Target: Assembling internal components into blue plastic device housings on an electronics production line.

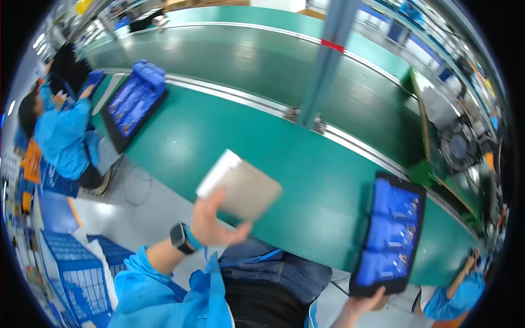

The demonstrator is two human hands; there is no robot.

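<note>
Beige box (250,188) at 1 o'clock of L hand (214,223), thumb splayed wide; R hand (363,303) at 6 o'clock edge of blk tray (362,285), can't tell either grip.

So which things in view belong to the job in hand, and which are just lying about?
Seemingly in the job:
- box, at the left hand
- right tray, right hand at its edge
- its blue contents

Seemingly just about:
- left tray, out of reach
- fan
- blue crates
</note>
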